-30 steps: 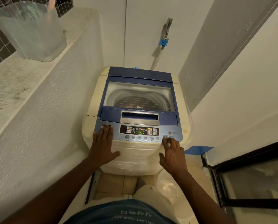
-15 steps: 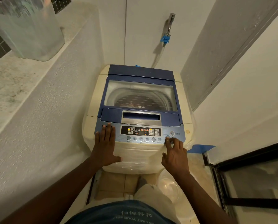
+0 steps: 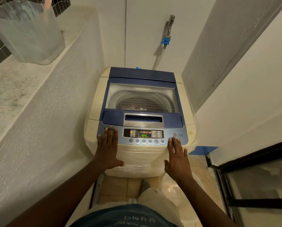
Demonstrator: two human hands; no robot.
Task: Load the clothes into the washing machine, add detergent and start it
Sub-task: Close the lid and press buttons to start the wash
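A cream top-loading washing machine (image 3: 153, 159) with a blue lid (image 3: 142, 74) stands in front of me, lid down. Through the lid's window some clothes (image 3: 130, 106) show inside the drum. The control panel (image 3: 142, 135) is lit and its green display reads 44. My left hand (image 3: 107, 149) lies flat on the panel's left end, fingers apart. My right hand (image 3: 178, 158) is spread, with a fingertip on a round button at the panel's right, just below the power button (image 3: 174, 135).
A low rough wall with a stone ledge (image 3: 14, 82) runs along the left and carries a translucent plastic bin (image 3: 27, 31). A tap with a blue hose fitting (image 3: 166, 40) is on the back wall. A dark-framed glass door (image 3: 251, 185) is at the right. A clear bowl (image 3: 173, 189) lies on the tiled floor.
The display went from 14 to dark to 44. My right fingertip stays pressed at the panel's right end, and my left hand has barely shifted.
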